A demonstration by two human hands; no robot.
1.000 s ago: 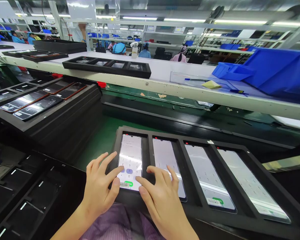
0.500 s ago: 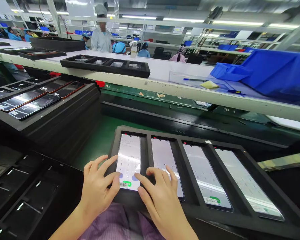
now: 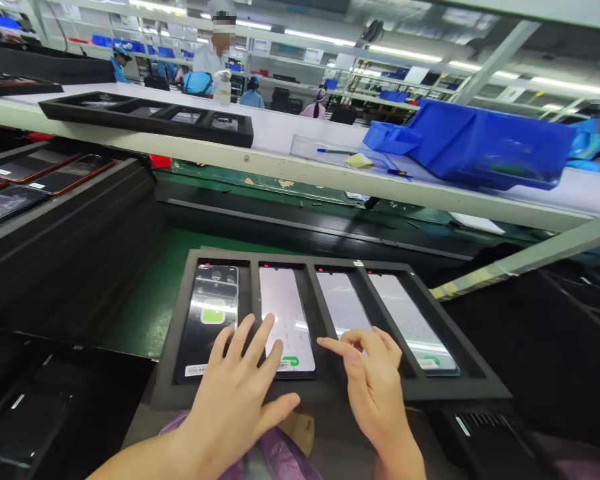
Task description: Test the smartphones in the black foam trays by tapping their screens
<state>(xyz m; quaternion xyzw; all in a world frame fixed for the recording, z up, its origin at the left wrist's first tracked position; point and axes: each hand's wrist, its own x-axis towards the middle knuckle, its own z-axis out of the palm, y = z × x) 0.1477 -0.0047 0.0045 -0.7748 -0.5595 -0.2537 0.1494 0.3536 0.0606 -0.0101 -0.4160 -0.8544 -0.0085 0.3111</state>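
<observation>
Four slots of a black foam tray (image 3: 473, 387) hold smartphones in a row. The leftmost phone (image 3: 200, 333) shows a dark screen with a green battery-like icon. A number keypad and green button light up the second phone (image 3: 289, 300). My left hand (image 3: 243, 383) spreads its fingers over these two, fingertips at the second screen's left side; contact is unclear. Over the third phone (image 3: 340, 297), hiding its lower part, my right hand (image 3: 377, 380) points its index finger left, other fingers loosely bent, holding nothing. The fourth phone (image 3: 413, 320) has a bright screen.
Beyond the tray runs a white shelf (image 3: 275, 160) bearing another black tray (image 3: 180, 130), a blue bin (image 3: 490, 143) and a pen. Stacked trays with phones (image 3: 50, 170) stand left. A slanted metal bar (image 3: 530, 257) crosses at right. People are in the background.
The view has turned right. The leftmost phone's screen went from a bright keypad to dark with a green icon. Both hands moved rightward along the tray, from the first phone toward the second and third.
</observation>
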